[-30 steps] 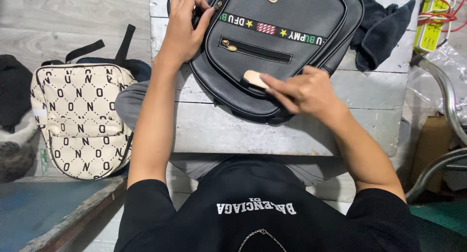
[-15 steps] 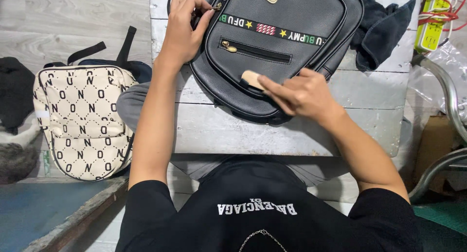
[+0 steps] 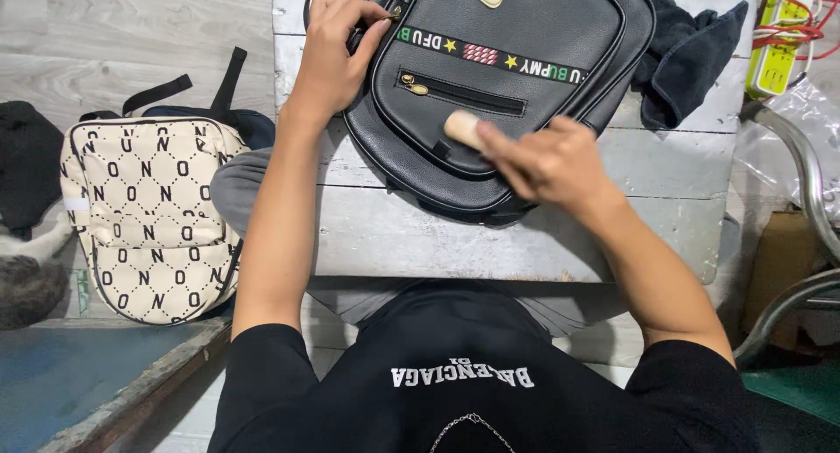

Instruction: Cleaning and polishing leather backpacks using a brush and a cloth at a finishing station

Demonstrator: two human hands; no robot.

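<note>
A black leather backpack [image 3: 525, 33] lies flat on a worn white wooden table [image 3: 394, 234]. It has a striped band and a gold-pulled zip pocket on its front. My left hand [image 3: 337, 46] grips the bag's upper left edge by the zip. My right hand [image 3: 547, 160] holds a small wooden-handled brush [image 3: 464, 128] pressed against the front pocket's lower part. The brush's bristles are hidden under my fingers.
A cream patterned backpack [image 3: 144, 217] with black straps stands on the floor at the left. A dark cloth [image 3: 687, 55] lies on the table right of the black bag. A yellow power strip [image 3: 779, 42] with red cables sits at the far right. A metal tube [image 3: 801, 182] curves beside it.
My right hand has slid the brush a little up and left across the front pocket. My left hand stays on the bag's edge.
</note>
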